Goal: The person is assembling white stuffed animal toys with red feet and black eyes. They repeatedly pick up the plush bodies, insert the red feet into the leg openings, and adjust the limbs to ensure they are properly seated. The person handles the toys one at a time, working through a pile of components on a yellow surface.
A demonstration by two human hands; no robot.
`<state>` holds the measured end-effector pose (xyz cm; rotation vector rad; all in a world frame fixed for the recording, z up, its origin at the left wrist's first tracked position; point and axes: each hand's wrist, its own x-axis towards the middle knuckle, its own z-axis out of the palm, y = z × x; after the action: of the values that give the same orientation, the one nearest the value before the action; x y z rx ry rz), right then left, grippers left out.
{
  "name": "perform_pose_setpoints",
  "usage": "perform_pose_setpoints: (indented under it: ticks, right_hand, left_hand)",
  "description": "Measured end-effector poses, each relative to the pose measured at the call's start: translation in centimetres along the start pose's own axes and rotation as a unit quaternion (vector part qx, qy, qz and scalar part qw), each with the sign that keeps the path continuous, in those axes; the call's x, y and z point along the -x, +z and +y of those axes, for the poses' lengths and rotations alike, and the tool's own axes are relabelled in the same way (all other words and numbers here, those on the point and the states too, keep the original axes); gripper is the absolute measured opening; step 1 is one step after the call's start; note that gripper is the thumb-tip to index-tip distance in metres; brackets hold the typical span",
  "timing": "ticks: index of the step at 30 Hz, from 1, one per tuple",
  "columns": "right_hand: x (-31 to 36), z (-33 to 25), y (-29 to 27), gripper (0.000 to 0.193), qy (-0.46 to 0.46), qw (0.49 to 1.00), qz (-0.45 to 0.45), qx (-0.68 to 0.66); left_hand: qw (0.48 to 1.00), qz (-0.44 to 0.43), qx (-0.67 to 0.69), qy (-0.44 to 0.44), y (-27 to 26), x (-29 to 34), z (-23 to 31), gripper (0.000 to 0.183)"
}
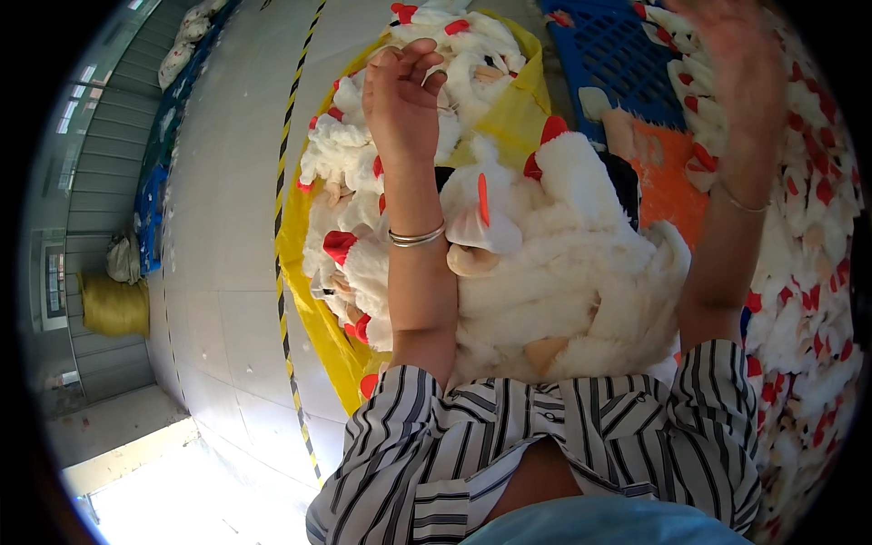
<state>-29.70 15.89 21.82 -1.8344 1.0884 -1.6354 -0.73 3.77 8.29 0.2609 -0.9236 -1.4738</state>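
Note:
My left hand point(402, 102) is raised above a pile of white plush pieces point(341, 154) with red tips, its fingers loosely bent and apart. I see nothing held in it. At the top right edge my right hand point(731, 32) is smeared by motion, over the heap of white and red plush pieces point(808, 227); its fingers cannot be made out. White furry plush pieces point(572, 272) lie across my lap, between my forearms. One has a red strip point(483, 200) and another a red tip point(552, 129).
A yellow plastic sheet point(318, 313) lies under the left pile. Beyond my lap stands a blue plastic pallet point(627, 68), with orange fabric point(668, 182) beside it. Black-and-yellow tape point(283, 182) crosses the grey floor. A yellow bundle point(115, 304) stands by the left wall.

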Motion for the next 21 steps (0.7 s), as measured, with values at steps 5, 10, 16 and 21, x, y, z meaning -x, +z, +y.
perform_pose_setpoints:
  ticks: [5, 10, 16, 21]
  right_hand:
    - [9.0, 4.7, 12.0, 0.045, 0.154, 0.846, -0.497, 0.113]
    - [11.1, 6.3, 10.8, 0.029, 0.122, 0.829, -0.507, 0.204]
    - [7.0, 6.5, 4.5, 0.029, 0.208, 0.950, -0.156, 0.175]
    - [-0.2, 13.4, -7.2, 0.016, -0.241, 0.784, 0.208, 0.533]
  left_hand:
    - [1.000, 0.028, -0.007, 0.004, -0.2, 0.3, 1.2, 0.015]
    - [1.000, 0.015, 0.000, 0.004, -0.4, 0.2, 1.1, 0.014]
    - [0.989, -0.041, -0.099, -0.099, -0.3, 0.8, 0.9, 0.015]
    - [0.960, -0.088, -0.184, -0.192, 1.5, 1.0, -2.0, 0.024]
